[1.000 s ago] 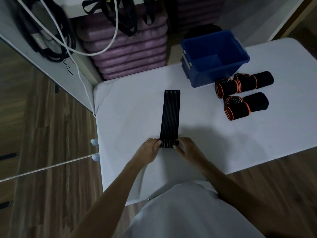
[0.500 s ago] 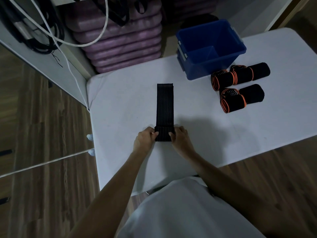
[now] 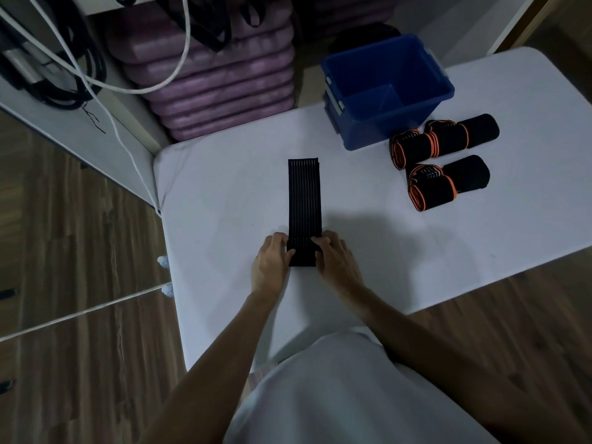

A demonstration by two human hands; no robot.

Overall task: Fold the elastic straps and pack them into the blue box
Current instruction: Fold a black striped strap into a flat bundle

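Strap [image 3: 304, 200]: black, ribbed, lying flat and lengthwise on the table [image 3: 416, 245]; its near end is turned over into a thicker fold between the two hands.
Left hand [image 3: 270, 262]: on the fold's left edge, fingers curled over it, thumb on top of the fabric; it grips the strap.
Right hand [image 3: 334, 261]: on the fold's right edge, fingers bent onto the fabric, gripping the strap; the fingertips blend into the dark cloth and are hard to make out.
Fold: how many layers it has cannot be told; the hands cover its sides.
Box [image 3: 387, 91]: blue, open, at the table's far edge, well apart from the strap; only bare blue inside shows, and part of its floor is hidden by the near wall.
Rolled straps [image 3: 442, 161]: black with orange edging, lying on their sides just right of the box; the count is unclear, since they overlap.
Mats [image 3: 217, 78]: purple stack behind the table, lower part hidden by the tabletop.
Cables [image 3: 105, 78]: white and black, upper left, cut off by the frame.
Light: dim, fine detail lost in the dark fabric.
Person: white clothing at bottom, both forearms bare.
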